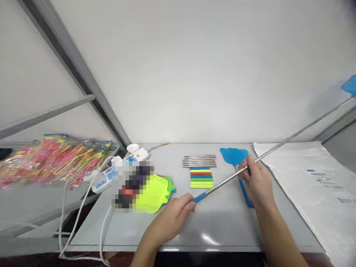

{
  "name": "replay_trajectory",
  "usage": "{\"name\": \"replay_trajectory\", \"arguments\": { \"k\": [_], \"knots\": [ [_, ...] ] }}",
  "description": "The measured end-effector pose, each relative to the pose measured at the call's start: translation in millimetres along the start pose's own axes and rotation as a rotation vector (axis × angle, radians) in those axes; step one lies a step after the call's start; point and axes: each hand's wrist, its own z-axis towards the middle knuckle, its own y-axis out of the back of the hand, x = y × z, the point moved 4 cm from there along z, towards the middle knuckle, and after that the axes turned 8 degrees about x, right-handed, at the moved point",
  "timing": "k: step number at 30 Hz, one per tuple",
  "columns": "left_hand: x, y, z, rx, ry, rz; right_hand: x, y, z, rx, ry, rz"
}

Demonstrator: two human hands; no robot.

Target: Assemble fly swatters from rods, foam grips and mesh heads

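A long telescopic fly swatter [300, 132] slants up to the right, its metal rod extended and its blue head cut off by the right picture edge. My left hand [171, 219] is closed round its blue grip. Further up, my right hand [258, 181] pinches the rod between thumb and fingers. Behind my right hand a second blue fly swatter [233, 155] lies on the table, partly hidden. Short metal rods [199, 161] lie in a row at the middle, with several coloured grip tubes [201, 178] below them. Perforated swatter heads [158, 193], yellow on top, are stacked left of these.
Power strips [104, 180] with white cables [80, 207] occupy the left table edge, beside a pixelated patch. Plastic-wrapped colourful packages [63, 157] heap up at far left. A white plastic sheet [300, 178] covers the right side. A wall [200, 74] stands behind the grey table [222, 230].
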Motion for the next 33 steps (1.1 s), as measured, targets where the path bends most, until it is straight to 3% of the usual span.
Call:
{"name": "replay_trajectory", "arguments": {
  "k": [4,10,16,23,25,27,31,33],
  "knots": [
    [9.2,6.1,12.3,-0.105,-0.001,-0.132,-2.5,7.5,9.0,0.075,-0.062,-0.009],
    [33.4,-12.1,25.9,-0.206,-0.002,-0.521,-16.1,2.2,5.7,0.074,-0.081,0.113],
    [41.2,-17.5,27.6,-0.187,-0.052,-0.736,-19.0,-14.5,1.8,0.161,-0.057,0.141],
    [24.2,-34.6,35.9,-0.107,-0.116,-0.768,-44.1,-58.2,-25.5,0.385,-0.138,-0.108],
    [23.8,-35.5,35.1,-0.11,-0.11,-0.744,-37.8,-56.3,-23.8,0.377,-0.122,-0.129],
    [27.1,-32.5,31.9,-0.126,-0.086,-0.7,-27.4,-45.9,-15.5,0.332,-0.115,-0.013],
    [34.9,-25.9,25.8,-0.152,-0.028,-0.573,-15.1,-19.1,3.5,0.054,-0.123,0.463],
    [36.7,-25.3,25.2,-0.154,-0.017,-0.554,-13.9,-16.5,5.4,-0.035,-0.088,0.546]
  ]
}}
